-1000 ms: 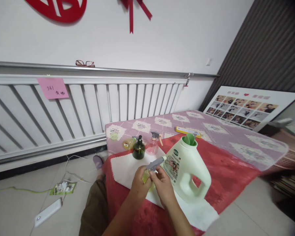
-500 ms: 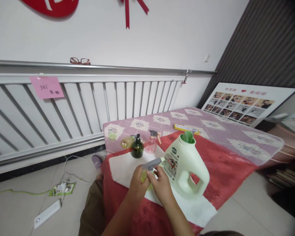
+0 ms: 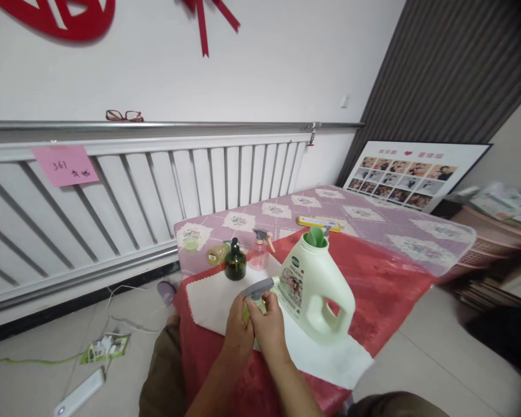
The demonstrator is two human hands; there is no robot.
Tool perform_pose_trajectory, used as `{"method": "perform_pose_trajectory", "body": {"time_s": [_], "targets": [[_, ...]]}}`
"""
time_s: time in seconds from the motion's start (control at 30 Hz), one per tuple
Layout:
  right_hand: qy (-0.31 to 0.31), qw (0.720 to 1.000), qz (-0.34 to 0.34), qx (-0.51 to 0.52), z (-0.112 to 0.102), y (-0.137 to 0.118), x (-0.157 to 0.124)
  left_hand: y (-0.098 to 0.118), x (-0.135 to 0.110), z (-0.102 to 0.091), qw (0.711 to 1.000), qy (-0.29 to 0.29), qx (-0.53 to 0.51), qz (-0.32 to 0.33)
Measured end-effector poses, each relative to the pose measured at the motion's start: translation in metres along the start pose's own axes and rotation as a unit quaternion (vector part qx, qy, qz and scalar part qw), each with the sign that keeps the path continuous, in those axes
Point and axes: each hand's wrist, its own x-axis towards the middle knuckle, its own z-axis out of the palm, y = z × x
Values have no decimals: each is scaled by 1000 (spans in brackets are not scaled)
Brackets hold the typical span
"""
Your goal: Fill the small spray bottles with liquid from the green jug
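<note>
My left hand [image 3: 237,335] wraps around a small yellow-green spray bottle [image 3: 246,311] above a white towel [image 3: 208,301]. My right hand [image 3: 267,330] is closed on the bottle's neck, just under its grey trigger sprayer head [image 3: 256,288]. The bottle's body is mostly hidden by my fingers. Right beside it stands a big pale-green detergent jug [image 3: 315,289] with a green funnel [image 3: 316,236] in its mouth. Behind the towel stand a dark green pump bottle [image 3: 235,263], a pink spray bottle [image 3: 259,253] and a small yellow bottle [image 3: 216,254].
The low table carries a red cloth [image 3: 382,284] over a purple patterned cover [image 3: 373,220]. A yellow flat item [image 3: 319,223] lies behind the jug. A white radiator [image 3: 134,185] lines the wall. A power strip [image 3: 80,394] and cables lie on the floor at left. A photo board [image 3: 408,174] leans at right.
The view has shifted, so everything sits further left and lower in the picture. My hands stay on the small spray bottle, the right hand now closer against the left at the neck.
</note>
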Motion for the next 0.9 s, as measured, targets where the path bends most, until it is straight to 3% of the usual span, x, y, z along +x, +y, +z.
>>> {"method": "perform_pose_trajectory", "body": {"time_s": [0.17, 0.3, 0.37, 0.53, 0.67, 0.9], "targets": [[15, 1000, 10, 13, 2, -3, 2, 3, 1, -8, 999, -39, -16, 13], [24, 999, 16, 32, 2, -2, 4, -4, 8, -18, 984, -53, -168, -35], [27, 998, 21, 45, 3, -1, 4, -3, 11, -20, 978, -35, -196, -56], [7, 995, 43, 91, 8, -1, 2, 14, 13, -9, 998, 34, -21, -45], [4, 992, 55, 111, 9, -4, 0, 29, 16, 1, 990, 71, 102, -61], [15, 994, 54, 94, 4, -4, -3, 39, 22, -2, 992, 60, 95, -65]]}}
